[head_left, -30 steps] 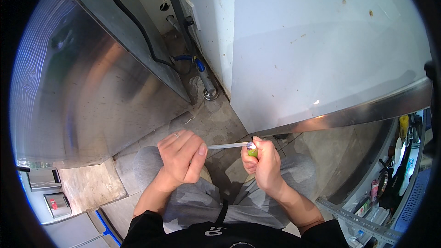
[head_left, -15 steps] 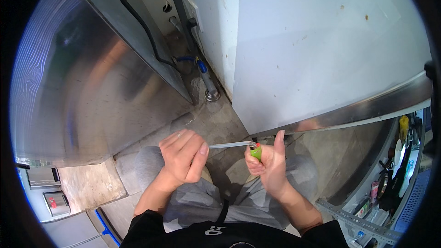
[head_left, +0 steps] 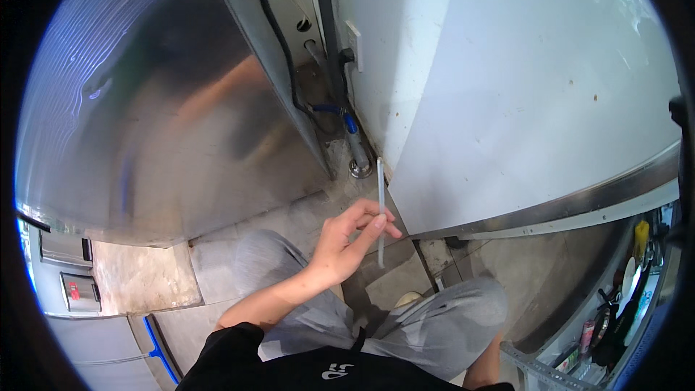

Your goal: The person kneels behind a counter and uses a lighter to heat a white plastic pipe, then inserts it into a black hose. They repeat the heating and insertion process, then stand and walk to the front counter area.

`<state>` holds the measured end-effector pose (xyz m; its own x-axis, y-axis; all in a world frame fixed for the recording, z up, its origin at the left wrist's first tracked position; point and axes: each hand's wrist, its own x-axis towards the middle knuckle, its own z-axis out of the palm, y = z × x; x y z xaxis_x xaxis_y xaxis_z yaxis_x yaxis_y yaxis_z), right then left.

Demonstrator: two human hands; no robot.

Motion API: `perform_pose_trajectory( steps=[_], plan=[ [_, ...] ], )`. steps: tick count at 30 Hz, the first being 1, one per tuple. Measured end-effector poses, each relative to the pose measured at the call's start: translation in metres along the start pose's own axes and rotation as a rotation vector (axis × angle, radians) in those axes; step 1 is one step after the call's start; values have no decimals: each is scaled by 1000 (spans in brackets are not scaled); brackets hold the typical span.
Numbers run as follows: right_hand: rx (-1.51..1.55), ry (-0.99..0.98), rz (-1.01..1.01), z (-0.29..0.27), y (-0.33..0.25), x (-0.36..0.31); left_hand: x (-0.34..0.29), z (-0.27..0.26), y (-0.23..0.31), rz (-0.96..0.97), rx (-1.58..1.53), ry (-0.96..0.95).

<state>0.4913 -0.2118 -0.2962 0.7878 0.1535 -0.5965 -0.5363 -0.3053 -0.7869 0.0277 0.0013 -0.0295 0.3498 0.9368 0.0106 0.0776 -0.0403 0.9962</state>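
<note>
Pinched between the thumb and fingers of my left hand is a thin, whitish translucent glue stick. It stands nearly upright in the picture, one end past my fingertips toward the wall corner, the other below my thumb. Its upper end lies over the foot of the drain pipe. Of my right arm only a piece shows at the lower right, beside my knee. The right hand itself is out of sight, and so is the green lighter.
A shiny steel panel rises at left, a white panel at right. Between them run a black hose and a blue pipe fitting. A grey crate of tools stands at right. A blue squeegee lies lower left.
My left hand has moved right and turned the glue stick from level to upright. My right hand, which held a green lighter at the stick's end, has dropped down out of view.
</note>
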Motion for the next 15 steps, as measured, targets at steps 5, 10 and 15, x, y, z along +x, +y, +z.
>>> perform_pose_trajectory(
  steps=[5,10,15],
  plan=[
    [-31,6,61,-13,43,34,-6,-2,-10,-117,-25,52],
    [11,-37,-119,-1,-15,-32,-8,-5,12,-126,-92,161],
    [-745,-478,-915,32,-152,-268,11,-3,71,166,-270,194]
  ],
)
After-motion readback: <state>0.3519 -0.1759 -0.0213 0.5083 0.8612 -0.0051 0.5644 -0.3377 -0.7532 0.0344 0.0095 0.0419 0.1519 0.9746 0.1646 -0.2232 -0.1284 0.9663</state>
